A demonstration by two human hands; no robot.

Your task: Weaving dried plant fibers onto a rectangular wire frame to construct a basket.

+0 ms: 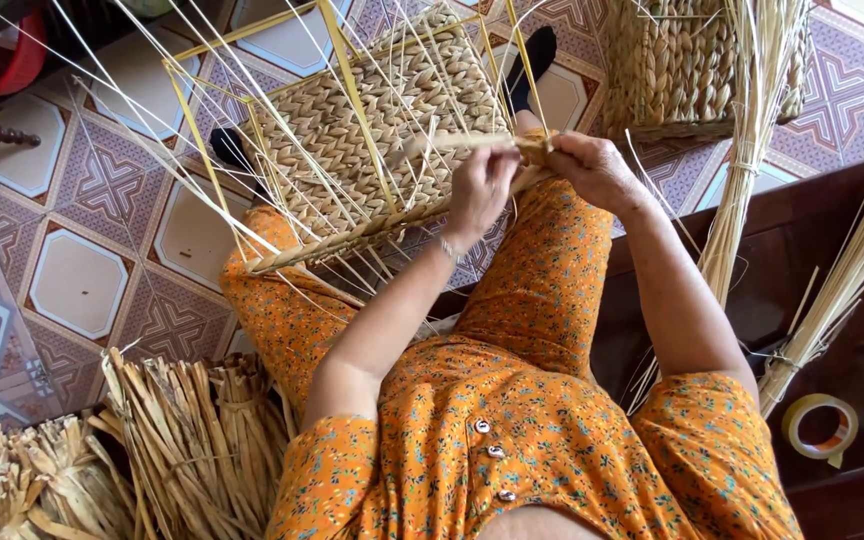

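Note:
A half-woven straw basket (372, 130) on a yellow wire frame (347, 80) rests on my knees, thin pale strands sticking out all round. My left hand (480, 185) pinches a flat straw strand (452, 142) at the basket's near right corner. My right hand (592, 168) grips the same strand and the basket's rim just to the right. Both hands are closed on the material. I sit in an orange flowered dress, my dark-socked feet under the basket.
A finished woven basket (682, 70) stands at the top right. Bundles of long straw (752, 150) lean on a dark wooden bench (832, 330) with a tape roll (820, 425). Dried leaf bundles (182, 440) lie at the bottom left on the patterned tile floor (82, 270).

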